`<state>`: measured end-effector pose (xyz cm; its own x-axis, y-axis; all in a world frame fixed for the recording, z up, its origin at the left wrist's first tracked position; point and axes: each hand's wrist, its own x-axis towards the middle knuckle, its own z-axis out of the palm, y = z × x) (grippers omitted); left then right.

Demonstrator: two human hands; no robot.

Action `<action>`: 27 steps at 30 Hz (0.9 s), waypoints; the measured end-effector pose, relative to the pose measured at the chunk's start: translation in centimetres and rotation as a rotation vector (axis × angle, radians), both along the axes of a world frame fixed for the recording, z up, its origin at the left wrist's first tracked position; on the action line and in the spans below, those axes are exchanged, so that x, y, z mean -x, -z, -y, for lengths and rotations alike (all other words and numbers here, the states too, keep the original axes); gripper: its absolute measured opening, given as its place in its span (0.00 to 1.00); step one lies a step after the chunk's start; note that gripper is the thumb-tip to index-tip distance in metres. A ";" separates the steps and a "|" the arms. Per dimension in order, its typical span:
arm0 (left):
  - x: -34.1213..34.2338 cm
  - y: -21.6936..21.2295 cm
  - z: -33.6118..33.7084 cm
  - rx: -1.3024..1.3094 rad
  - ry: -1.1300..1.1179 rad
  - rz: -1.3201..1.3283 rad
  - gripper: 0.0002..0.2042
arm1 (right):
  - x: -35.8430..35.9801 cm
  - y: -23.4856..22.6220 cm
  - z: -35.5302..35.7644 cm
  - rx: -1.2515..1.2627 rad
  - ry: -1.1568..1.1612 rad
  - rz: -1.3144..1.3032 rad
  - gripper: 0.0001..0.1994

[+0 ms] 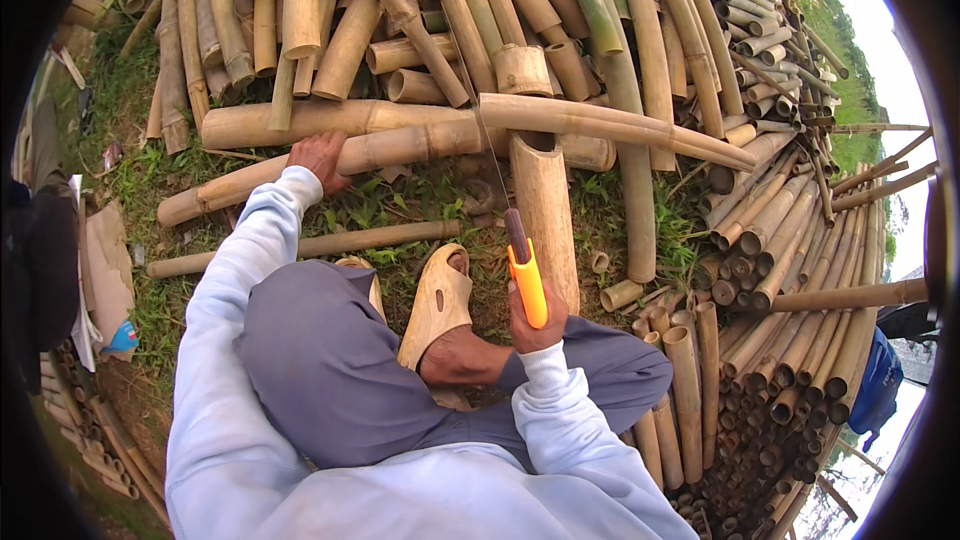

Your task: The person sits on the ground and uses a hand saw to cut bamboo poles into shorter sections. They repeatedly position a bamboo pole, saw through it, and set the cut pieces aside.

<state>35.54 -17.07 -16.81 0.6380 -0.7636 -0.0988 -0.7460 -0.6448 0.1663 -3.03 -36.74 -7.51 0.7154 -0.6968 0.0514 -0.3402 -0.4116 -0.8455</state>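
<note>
My left hand (320,160) is closed over a long tan bamboo pole (410,145), which slants up to the right in front of me. In my right hand (538,315) is a hand saw with an orange and dark handle (527,280). Its thin saw blade (492,155) points away from me and crosses the right end of the pole. Right there, another bamboo length (600,123) runs off to the right; whether the two are still joined I cannot tell. Below the blade, a thick pale bamboo piece (545,220) points toward me, its hollow far end showing.
Behind the pole lies another bamboo length (260,127), with a large heap of cut bamboo (350,45) beyond. Stacked bamboo tubes (790,230) fill the right side. A thinner pole (330,245) lies on the grass near my sandal (437,305). Cardboard (110,255) is at the left.
</note>
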 end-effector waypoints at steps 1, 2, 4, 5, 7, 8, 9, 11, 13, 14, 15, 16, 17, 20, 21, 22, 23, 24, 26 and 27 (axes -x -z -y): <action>-0.5 -0.3 0.0 -0.014 0.009 -0.033 0.32 | 1.8 -0.6 -0.5 -0.002 0.005 -0.024 0.06; -0.6 -0.4 0.1 -0.025 0.017 -0.067 0.31 | 3.5 -0.7 -0.8 0.041 -0.017 -0.008 0.06; -0.2 -0.3 0.1 0.047 0.046 -0.080 0.31 | 3.9 -1.5 -1.4 0.095 -0.001 0.060 0.06; -0.5 -0.6 0.2 0.083 0.070 -0.078 0.31 | 3.3 -1.4 -1.3 0.063 0.019 0.029 0.06; -0.9 0.0 -0.2 0.096 0.066 -0.080 0.31 | 1.5 -0.7 -0.7 -0.010 0.052 -0.038 0.08; -1.1 0.0 0.0 0.107 0.062 -0.081 0.30 | 1.0 -0.1 -0.6 0.048 0.050 0.007 0.11; -1.0 0.1 0.2 0.093 0.056 -0.067 0.30 | 1.3 0.2 -0.6 0.031 0.038 -0.004 0.09; -0.7 0.2 -0.3 0.058 0.033 -0.041 0.31 | 2.5 -0.1 -0.9 0.021 0.023 -0.019 0.06; -1.0 0.1 -0.4 0.052 0.034 -0.034 0.32 | 3.9 -1.2 -1.2 0.050 0.006 -0.012 0.05; -0.8 0.2 -0.2 0.053 0.038 -0.038 0.32 | 4.9 -1.8 -1.7 0.048 0.037 0.000 0.06; -0.9 0.2 -0.1 0.075 0.035 -0.048 0.33 | 4.7 -1.4 -1.7 0.057 0.060 0.031 0.05; -1.0 0.2 -0.2 0.097 0.033 -0.058 0.33 | 4.4 -0.9 -1.9 0.066 0.083 0.062 0.05; -0.9 0.3 -0.1 0.114 0.045 -0.071 0.34 | 3.1 -0.9 -1.8 0.041 0.069 0.047 0.05; 0.0 -0.1 -0.3 0.131 0.066 -0.029 0.34 | 0.5 -0.9 -1.5 0.003 0.066 -0.010 0.06; -0.3 -0.1 -0.5 0.118 0.051 -0.037 0.35 | 1.5 -0.9 -1.2 0.014 0.045 -0.011 0.06; -0.8 -0.1 -0.7 0.106 0.037 -0.046 0.35 | 2.4 -1.0 -1.3 0.025 0.024 -0.013 0.06; -1.0 0.2 -0.8 0.098 0.014 -0.057 0.35 | 3.5 -1.7 -1.8 0.019 0.046 0.013 0.05; -0.8 -0.1 -0.5 0.119 0.025 -0.064 0.35 | 4.7 -2.6 -2.4 0.054 0.058 0.037 0.05; -0.9 -1.0 -0.5 0.157 0.063 -0.079 0.35 | 4.6 -2.7 -1.3 0.045 0.046 -0.011 0.06; -0.6 -0.3 -1.0 0.219 0.096 -0.064 0.33 | 4.6 -2.7 -1.1 0.047 0.073 -0.013 0.06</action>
<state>36.19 -16.04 -16.48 0.5596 -0.8279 0.0378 -0.7855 -0.5153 0.3427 -7.61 -35.63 -4.83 0.6638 -0.7440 0.0762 -0.3812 -0.4243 -0.8214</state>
